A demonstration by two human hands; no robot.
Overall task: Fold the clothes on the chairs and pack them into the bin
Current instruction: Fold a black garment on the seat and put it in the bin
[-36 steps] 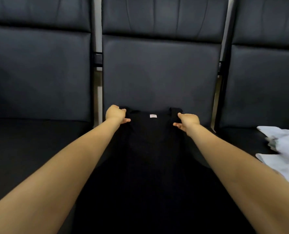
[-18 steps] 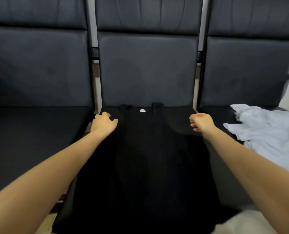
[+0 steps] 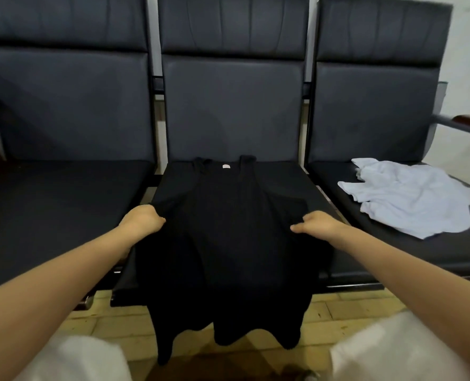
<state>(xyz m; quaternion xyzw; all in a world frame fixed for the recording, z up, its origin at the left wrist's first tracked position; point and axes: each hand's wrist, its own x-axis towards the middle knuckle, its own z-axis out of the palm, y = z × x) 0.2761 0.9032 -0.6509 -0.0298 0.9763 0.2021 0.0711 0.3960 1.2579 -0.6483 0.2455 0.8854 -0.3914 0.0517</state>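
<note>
A black sleeveless top (image 3: 228,229) lies spread on the middle chair seat (image 3: 291,174), straps and a small white label toward the backrest, its hem hanging over the front edge toward the floor. My left hand (image 3: 141,222) pinches the top's left side edge. My right hand (image 3: 315,224) pinches its right side edge. Both hands sit about halfway down the garment. A crumpled pale blue garment (image 3: 410,196) lies on the right chair seat. No bin is in view.
Three dark padded chairs stand in a row; the left seat (image 3: 55,204) holds nothing. A metal and wood armrest (image 3: 464,125) juts out at the far right. Yellowish tiled floor (image 3: 352,309) lies below the seats, with my white-clad knees at the bottom.
Both hands have left the shoulder area and slid back along the top's sides to its middle. My view has pulled back, showing the hem, the floor and more of the blue garment.
</note>
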